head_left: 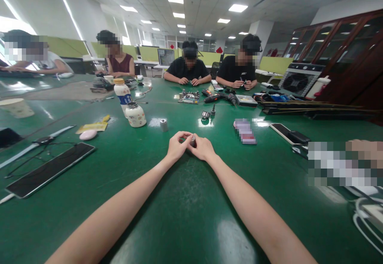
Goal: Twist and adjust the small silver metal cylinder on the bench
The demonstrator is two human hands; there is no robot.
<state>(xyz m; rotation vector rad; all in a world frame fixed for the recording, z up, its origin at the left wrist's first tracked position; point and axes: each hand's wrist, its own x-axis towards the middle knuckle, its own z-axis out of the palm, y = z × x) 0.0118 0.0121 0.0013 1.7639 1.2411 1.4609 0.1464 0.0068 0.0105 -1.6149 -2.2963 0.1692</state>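
A small metal cylinder (193, 140), apparently upright, is grasped between the fingertips of the left hand (178, 146) and right hand (203, 147) above or on a green table (191, 204), bare toward the wearer; fingers hide its lower part. Another cylinder (163, 125) stands nearby.

The tabletop (191, 200) is glossy green. The squat jar (136, 116) is cream with small multicoloured motifs; the bottle (122, 92) is white and blue, its cap (119, 81) tan-orange. The packet (93, 127) is yellow, the drill (220, 97) black and orange.
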